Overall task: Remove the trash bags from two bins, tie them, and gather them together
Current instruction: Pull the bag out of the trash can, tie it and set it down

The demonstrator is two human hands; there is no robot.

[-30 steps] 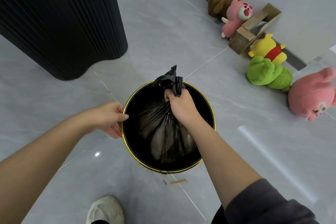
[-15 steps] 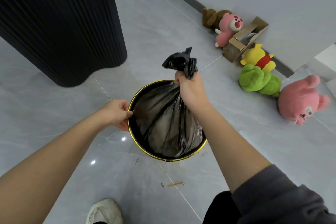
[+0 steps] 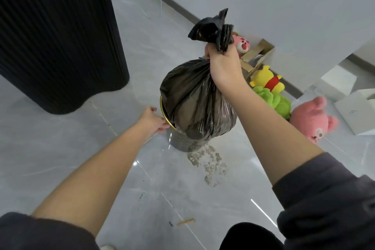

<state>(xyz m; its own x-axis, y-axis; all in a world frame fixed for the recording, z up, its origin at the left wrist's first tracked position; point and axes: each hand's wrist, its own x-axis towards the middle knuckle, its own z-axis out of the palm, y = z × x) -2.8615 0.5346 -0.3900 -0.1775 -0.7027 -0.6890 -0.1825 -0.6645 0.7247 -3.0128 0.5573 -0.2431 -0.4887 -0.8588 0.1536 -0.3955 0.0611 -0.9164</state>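
- While the right grip is clenched round the gathered neck of the trash bag, a loose black tail sticks up above the fist, so there's spare plastic up there for a knot.
- The bag hangs below that fist, right over the bin, and covers most of its mouth. Can't tell if the bottom has fully cleared the rim.
- Handling guess: it's thin, soft, crinkly film bulging with lumpy stuff, and one arm carries it, so I'd call it moderate weight at most.
- Film like that is slick and tends to stretch or tear if you grab the belly. I'd say the bunched neck is the place to hold, and to tie.
- The left grip is down at the left side of the bin, fingers on the gold rim. Steadying it, I reckon.
- There's a speckled patch on the floor just on the near side of the bin. Spill or reflection, no idea.
- Far right, along the wall, there's a row of plush toys, well apart from the bag.
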